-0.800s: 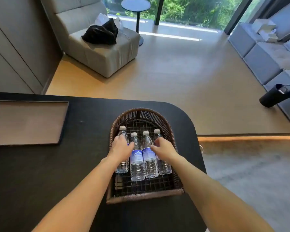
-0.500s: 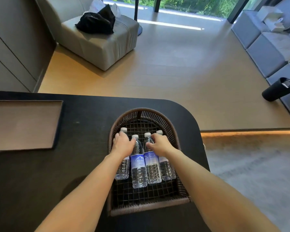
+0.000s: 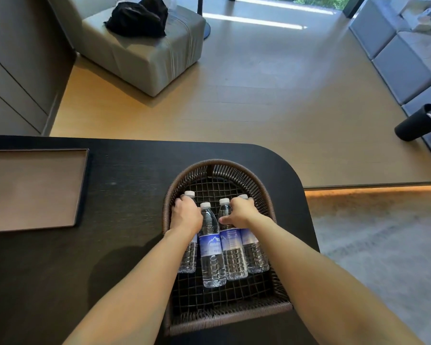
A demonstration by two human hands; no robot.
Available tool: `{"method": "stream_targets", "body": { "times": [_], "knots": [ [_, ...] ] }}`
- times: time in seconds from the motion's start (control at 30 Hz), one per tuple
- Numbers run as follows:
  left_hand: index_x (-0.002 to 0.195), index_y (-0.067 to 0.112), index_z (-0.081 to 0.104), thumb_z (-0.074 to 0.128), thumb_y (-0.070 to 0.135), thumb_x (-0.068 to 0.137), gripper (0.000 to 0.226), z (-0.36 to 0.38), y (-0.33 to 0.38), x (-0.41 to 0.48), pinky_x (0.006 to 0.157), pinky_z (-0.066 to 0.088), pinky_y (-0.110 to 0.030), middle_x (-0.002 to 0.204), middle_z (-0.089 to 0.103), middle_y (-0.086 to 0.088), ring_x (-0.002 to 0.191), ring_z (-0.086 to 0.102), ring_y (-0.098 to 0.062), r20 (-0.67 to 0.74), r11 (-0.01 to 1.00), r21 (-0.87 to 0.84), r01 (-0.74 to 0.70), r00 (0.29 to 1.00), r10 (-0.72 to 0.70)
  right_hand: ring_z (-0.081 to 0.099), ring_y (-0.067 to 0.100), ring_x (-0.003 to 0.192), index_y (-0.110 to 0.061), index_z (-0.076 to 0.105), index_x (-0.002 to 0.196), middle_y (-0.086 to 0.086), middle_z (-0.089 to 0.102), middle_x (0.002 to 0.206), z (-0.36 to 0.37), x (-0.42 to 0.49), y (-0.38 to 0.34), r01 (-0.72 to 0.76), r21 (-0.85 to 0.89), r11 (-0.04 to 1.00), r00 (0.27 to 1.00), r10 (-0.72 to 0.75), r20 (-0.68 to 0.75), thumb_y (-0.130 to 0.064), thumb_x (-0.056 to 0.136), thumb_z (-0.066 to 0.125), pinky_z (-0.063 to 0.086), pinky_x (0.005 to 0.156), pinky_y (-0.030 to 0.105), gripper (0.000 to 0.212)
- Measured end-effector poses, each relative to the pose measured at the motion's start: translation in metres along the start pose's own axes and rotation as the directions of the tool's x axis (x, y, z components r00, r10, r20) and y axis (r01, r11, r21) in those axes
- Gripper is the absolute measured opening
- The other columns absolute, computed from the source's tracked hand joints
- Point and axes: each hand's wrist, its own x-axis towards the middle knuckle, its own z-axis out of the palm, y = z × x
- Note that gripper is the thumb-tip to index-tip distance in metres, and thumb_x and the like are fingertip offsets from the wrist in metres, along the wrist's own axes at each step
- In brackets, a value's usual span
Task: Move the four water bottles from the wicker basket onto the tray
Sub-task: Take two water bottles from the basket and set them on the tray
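Several clear water bottles with blue labels and white caps lie side by side in a dark wicker basket [image 3: 218, 164] on the black table. My left hand [image 3: 186, 214] is closed around the neck of the leftmost bottle [image 3: 188, 257]. My right hand [image 3: 241, 212] grips the neck of the rightmost bottle [image 3: 253, 255], its thumb against the bottle beside it [image 3: 233, 257]. The second bottle from the left [image 3: 210, 255] lies untouched between my hands. A flat brown tray [image 3: 33, 190] sits empty at the table's left.
The black table [image 3: 125, 195] has a rounded far-right corner just past the basket. Beyond it lie a wooden floor, a grey armchair [image 3: 144, 51] with dark cloth on it, a grey sofa [image 3: 403, 58] and a dark cylinder [image 3: 418, 123] at the right.
Both hands have slid from the bottles' bodies up to their necks and closed there. The view has tilted down, so the basket sits lower in the frame.
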Motion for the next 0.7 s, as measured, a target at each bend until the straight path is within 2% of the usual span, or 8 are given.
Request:
{"method": "stream_targets", "body": {
  "times": [0.13, 0.23, 0.3, 0.37, 0.43, 0.5, 0.53, 0.7],
  "knots": [
    [0.133, 0.000, 0.050, 0.067, 0.026, 0.096, 0.048, -0.006, 0.001, -0.009, 0.097, 0.046, -0.041, 0.132, 0.055, -0.019, 0.121, 0.055, -0.034, -0.057, 0.999, -0.015, -0.040, 0.998, 0.039, 0.042, 0.036, 0.130, -0.016, 0.056, 0.100, 0.020, 0.056, 0.126, 0.000, -0.012, 0.003, 0.018, 0.062, 0.998, 0.999, -0.015, -0.045, -0.057, 0.078, 0.083, 0.046, 0.100, 0.044, 0.053],
    [0.130, 0.004, 0.053, 0.071, 0.028, 0.093, 0.048, -0.011, -0.002, -0.020, 0.094, 0.047, -0.038, 0.126, 0.057, -0.015, 0.117, 0.056, -0.031, -0.110, 0.992, -0.049, -0.118, 0.988, 0.112, 0.044, 0.033, 0.120, -0.012, 0.062, 0.098, 0.012, 0.060, 0.113, 0.000, -0.026, 0.007, 0.059, 0.135, 0.989, 0.996, -0.049, -0.071, -0.054, 0.077, 0.084, 0.042, 0.088, 0.042, 0.052],
    [0.124, 0.006, 0.056, 0.075, 0.027, 0.088, 0.046, -0.013, -0.006, -0.029, 0.096, 0.048, -0.039, 0.122, 0.057, -0.013, 0.115, 0.055, -0.030, -0.127, 0.980, -0.116, -0.162, 0.981, 0.147, 0.045, 0.029, 0.115, -0.017, 0.060, 0.102, 0.007, 0.057, 0.112, 0.002, -0.039, 0.011, 0.104, 0.205, 0.973, 0.991, -0.084, -0.103, -0.051, 0.078, 0.085, 0.040, 0.085, 0.041, 0.049],
    [0.115, 0.009, 0.059, 0.080, 0.026, 0.083, 0.041, -0.013, -0.009, -0.039, 0.097, 0.048, -0.041, 0.118, 0.056, -0.012, 0.113, 0.054, -0.028, -0.139, 0.966, -0.192, -0.171, 0.979, 0.146, 0.053, 0.022, 0.110, -0.020, 0.055, 0.112, 0.002, 0.056, 0.115, 0.005, -0.054, 0.017, 0.150, 0.312, 0.938, 0.986, -0.118, -0.120, -0.043, 0.078, 0.088, 0.048, 0.091, 0.039, 0.052],
    [0.109, 0.014, 0.062, 0.082, 0.025, 0.080, 0.037, -0.014, -0.014, -0.052, 0.097, 0.047, -0.041, 0.114, 0.054, -0.008, 0.111, 0.052, -0.027, -0.146, 0.952, -0.241, -0.188, 0.977, 0.156, 0.066, 0.006, 0.099, -0.024, 0.054, 0.115, -0.006, 0.064, 0.110, 0.010, -0.070, 0.024, 0.199, 0.427, 0.882, 0.979, -0.158, -0.131, -0.032, 0.081, 0.088, 0.054, 0.087, 0.028, 0.049],
    [0.114, 0.018, 0.064, 0.082, 0.025, 0.079, 0.040, -0.013, -0.022, -0.066, 0.096, 0.046, -0.039, 0.112, 0.052, -0.004, 0.112, 0.051, -0.023, -0.148, 0.931, -0.275, -0.241, 0.967, 0.206, 0.068, -0.010, 0.091, -0.029, 0.052, 0.117, -0.012, 0.069, 0.104, 0.016, -0.086, 0.031, 0.229, 0.481, 0.846, 0.973, -0.179, -0.149, -0.028, 0.084, 0.086, 0.050, 0.078, 0.014, 0.048],
    [0.119, 0.019, 0.063, 0.081, 0.027, 0.079, 0.045, -0.014, -0.025, -0.072, 0.096, 0.046, -0.038, 0.112, 0.051, -0.001, 0.112, 0.050, -0.021, -0.150, 0.920, -0.286, -0.269, 0.961, 0.234, 0.068, -0.012, 0.091, -0.030, 0.051, 0.119, -0.013, 0.070, 0.104, 0.018, -0.093, 0.034, 0.243, 0.500, 0.831, 0.969, -0.184, -0.165, -0.028, 0.085, 0.085, 0.048, 0.076, 0.010, 0.049],
    [0.141, 0.030, 0.053, 0.079, 0.037, 0.083, 0.064, -0.020, -0.046, -0.093, 0.091, 0.051, -0.038, 0.120, 0.062, 0.007, 0.112, 0.059, -0.012, -0.076, 0.877, -0.311, -0.366, 0.929, 0.361, 0.070, -0.006, 0.101, -0.047, 0.046, 0.123, -0.026, 0.072, 0.107, 0.023, -0.120, 0.047, 0.281, 0.535, 0.797, 0.959, -0.210, -0.191, -0.021, 0.085, 0.084, 0.051, 0.080, 0.009, 0.061]
  ]
}}
